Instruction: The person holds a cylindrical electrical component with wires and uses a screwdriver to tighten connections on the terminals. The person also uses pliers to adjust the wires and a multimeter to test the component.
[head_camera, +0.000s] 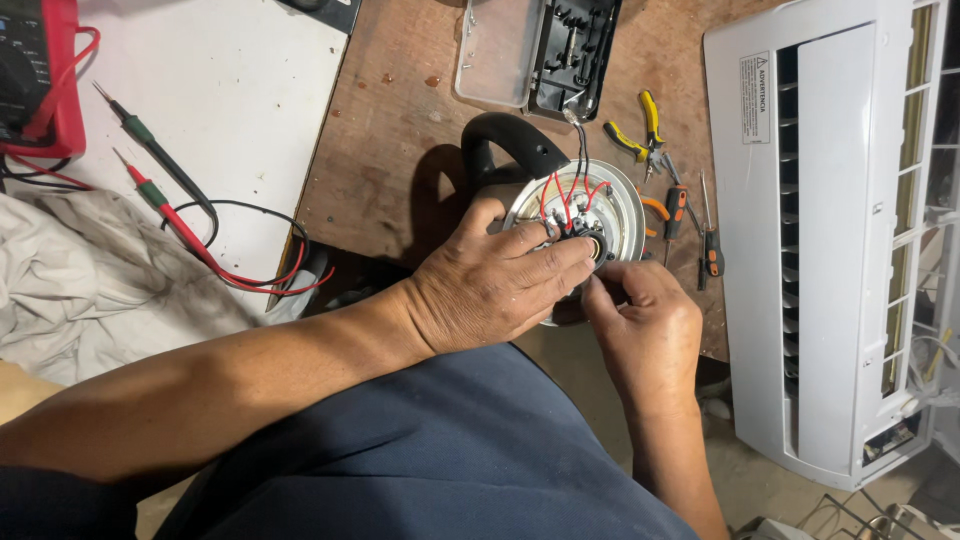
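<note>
Shiny metal kettle base (622, 205), matt black plastic handle (505, 140), rough worn wooden tabletop (400, 150), crumpled grey cloth (90, 270)

A repair workshop: multimeter (35, 75), pliers (640, 135), screwdrivers (710, 245), worn wooden bench (400, 150).

light: bright, overhead | shadows: dark beside kettle (560, 200) | focus: sharp

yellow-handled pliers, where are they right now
In the head view the yellow-handled pliers lie on the wooden table, upper right of the upturned kettle base, just below the open screwdriver bit case and left of the white air-conditioner unit.
</note>
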